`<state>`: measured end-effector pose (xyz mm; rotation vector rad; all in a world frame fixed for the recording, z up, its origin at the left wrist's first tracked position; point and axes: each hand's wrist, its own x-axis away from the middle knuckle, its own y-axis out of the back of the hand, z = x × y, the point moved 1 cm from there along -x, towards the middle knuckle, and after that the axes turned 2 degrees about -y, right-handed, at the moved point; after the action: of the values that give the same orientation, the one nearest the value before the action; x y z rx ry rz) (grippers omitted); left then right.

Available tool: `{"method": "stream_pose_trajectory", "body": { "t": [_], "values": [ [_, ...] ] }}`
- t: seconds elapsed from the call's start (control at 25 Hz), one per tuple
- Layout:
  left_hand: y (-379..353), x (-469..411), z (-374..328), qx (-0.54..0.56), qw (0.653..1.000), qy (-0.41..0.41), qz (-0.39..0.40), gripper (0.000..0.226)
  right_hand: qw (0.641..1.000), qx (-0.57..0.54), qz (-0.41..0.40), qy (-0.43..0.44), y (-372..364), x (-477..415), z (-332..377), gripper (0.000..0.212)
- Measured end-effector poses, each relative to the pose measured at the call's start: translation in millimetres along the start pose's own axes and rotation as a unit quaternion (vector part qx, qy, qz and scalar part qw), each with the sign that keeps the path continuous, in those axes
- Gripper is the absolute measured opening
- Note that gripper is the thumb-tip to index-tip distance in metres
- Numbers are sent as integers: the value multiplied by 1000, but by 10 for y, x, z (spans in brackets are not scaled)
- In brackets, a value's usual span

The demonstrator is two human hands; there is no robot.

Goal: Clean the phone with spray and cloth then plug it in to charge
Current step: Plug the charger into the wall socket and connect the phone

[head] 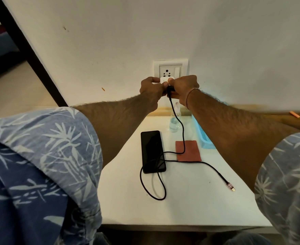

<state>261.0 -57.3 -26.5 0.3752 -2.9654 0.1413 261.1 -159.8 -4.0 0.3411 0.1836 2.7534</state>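
wall (110, 32): white, faint marks | table (189, 207): white, against wall | floor (13, 91): beige | post (30, 55): black, left

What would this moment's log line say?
left hand: grips white adapter by wall socket | right hand: pinches cable plug | phone: on table, cable end not in it

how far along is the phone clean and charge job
Cleaning looks done: the cloth lies flat beside the phone, and the spray bottle stands set aside. In hand: the left hand grips the charger at the wall socket, the right hand holds the cable at it. Left: the cable's free plug lies on the table, not in the phone.
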Motion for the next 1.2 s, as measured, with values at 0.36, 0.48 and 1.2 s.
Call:
{"method": "stream_pose_trajectory", "body": {
  "t": [0.36,0.48,1.2],
  "values": [
    [-32,-30,-47,-20,1000,-15,-11,37,1000,-14,7,4,-5,-48,62,36],
    [-58,-51,-66,-22,1000,-17,-15,37,1000,-27,13,1,-7,-72,82,37],
    [-31,-55,-86,-82,997,6,-10,40,998,-27,47,-13,46,-106,142,41]
  ]
}}
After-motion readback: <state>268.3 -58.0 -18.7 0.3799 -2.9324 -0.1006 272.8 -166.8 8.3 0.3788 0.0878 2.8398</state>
